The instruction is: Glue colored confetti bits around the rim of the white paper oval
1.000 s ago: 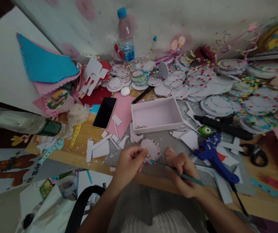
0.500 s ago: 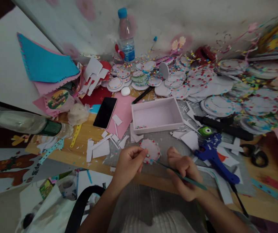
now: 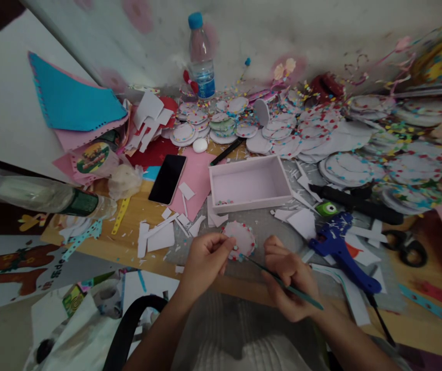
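Note:
My left hand (image 3: 210, 257) pinches the left edge of a round white disc (image 3: 242, 237) rimmed with small coloured dots. A thin dark green stick-like tool (image 3: 296, 291) is gripped in my right hand (image 3: 292, 281), its narrow tip touching or very close to the lower right rim of the disc. What the tip carries, if anything, is too small to make out. Just beyond the disc stands an open pale pink box (image 3: 250, 183), with a few tiny coloured dots in its near left corner.
A blue glue gun (image 3: 340, 252), black scissors (image 3: 406, 247) and a black rod-like tool (image 3: 360, 203) lie to the right. Dotted discs (image 3: 352, 169) are piled at the back beside a water bottle (image 3: 202, 62). Paper scraps (image 3: 159, 236) and a phone (image 3: 167, 179) lie left.
My right hand has shifted slightly left with the green tool, bringing its tip a little nearer the disc. My left hand and the disc stay in place.

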A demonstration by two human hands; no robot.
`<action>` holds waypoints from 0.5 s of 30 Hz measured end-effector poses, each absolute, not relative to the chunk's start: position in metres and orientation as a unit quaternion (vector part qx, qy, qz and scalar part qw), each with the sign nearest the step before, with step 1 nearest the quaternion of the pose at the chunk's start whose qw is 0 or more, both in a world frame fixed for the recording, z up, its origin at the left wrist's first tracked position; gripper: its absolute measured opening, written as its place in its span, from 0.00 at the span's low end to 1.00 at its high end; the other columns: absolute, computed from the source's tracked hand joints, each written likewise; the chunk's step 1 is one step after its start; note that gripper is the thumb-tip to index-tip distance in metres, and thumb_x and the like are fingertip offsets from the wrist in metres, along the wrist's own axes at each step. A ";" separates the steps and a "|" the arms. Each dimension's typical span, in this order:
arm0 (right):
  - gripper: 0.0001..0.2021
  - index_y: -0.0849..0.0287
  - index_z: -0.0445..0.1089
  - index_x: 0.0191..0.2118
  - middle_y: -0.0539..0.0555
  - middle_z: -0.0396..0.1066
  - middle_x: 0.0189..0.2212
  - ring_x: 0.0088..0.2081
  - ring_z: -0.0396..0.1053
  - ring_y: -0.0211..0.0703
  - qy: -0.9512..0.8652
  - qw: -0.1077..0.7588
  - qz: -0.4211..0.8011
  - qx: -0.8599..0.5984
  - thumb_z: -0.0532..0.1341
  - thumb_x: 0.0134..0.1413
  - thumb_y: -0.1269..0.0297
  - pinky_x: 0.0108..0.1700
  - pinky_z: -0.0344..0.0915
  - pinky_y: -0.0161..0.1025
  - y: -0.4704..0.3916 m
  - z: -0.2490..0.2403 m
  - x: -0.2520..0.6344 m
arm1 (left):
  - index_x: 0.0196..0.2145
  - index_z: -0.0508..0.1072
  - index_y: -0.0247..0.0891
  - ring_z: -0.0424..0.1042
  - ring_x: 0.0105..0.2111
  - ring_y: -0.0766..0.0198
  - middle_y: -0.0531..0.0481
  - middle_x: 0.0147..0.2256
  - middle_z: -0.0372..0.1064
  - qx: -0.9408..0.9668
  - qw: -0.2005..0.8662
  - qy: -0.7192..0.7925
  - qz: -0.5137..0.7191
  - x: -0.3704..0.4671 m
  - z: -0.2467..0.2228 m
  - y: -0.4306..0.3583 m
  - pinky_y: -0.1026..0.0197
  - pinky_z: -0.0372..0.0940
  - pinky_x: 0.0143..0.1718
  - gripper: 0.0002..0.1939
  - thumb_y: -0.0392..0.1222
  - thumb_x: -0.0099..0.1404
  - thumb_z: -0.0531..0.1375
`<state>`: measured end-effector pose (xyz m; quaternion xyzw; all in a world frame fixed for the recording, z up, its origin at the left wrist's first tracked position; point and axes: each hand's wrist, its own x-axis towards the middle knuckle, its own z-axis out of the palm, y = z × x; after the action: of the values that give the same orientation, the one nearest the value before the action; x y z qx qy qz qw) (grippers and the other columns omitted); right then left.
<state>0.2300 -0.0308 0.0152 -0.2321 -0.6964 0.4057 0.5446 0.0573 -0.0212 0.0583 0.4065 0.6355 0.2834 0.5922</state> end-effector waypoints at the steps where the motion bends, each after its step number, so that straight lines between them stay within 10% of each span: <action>1: 0.16 0.53 0.48 0.31 0.43 0.43 0.22 0.23 0.45 0.36 -0.696 0.547 0.403 -0.231 0.53 0.44 0.81 0.30 0.46 0.41 -0.031 0.015 0.230 | 0.21 0.67 0.37 0.52 0.12 0.73 0.61 0.10 0.53 0.407 0.592 0.635 0.284 0.057 0.058 -0.021 0.68 0.46 0.16 0.17 0.53 0.58 0.59; 15: 0.16 0.53 0.48 0.31 0.43 0.44 0.22 0.22 0.47 0.37 -0.707 0.529 0.403 -0.239 0.53 0.43 0.80 0.31 0.49 0.41 -0.031 0.012 0.232 | 0.23 0.69 0.36 0.52 0.12 0.73 0.61 0.11 0.53 0.405 0.590 0.635 0.290 0.058 0.057 -0.022 0.69 0.46 0.16 0.16 0.52 0.59 0.59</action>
<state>0.2319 -0.0315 0.0124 -0.2393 -0.7074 0.4033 0.5288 0.0577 -0.0220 0.0568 0.4050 0.6352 0.2899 0.5903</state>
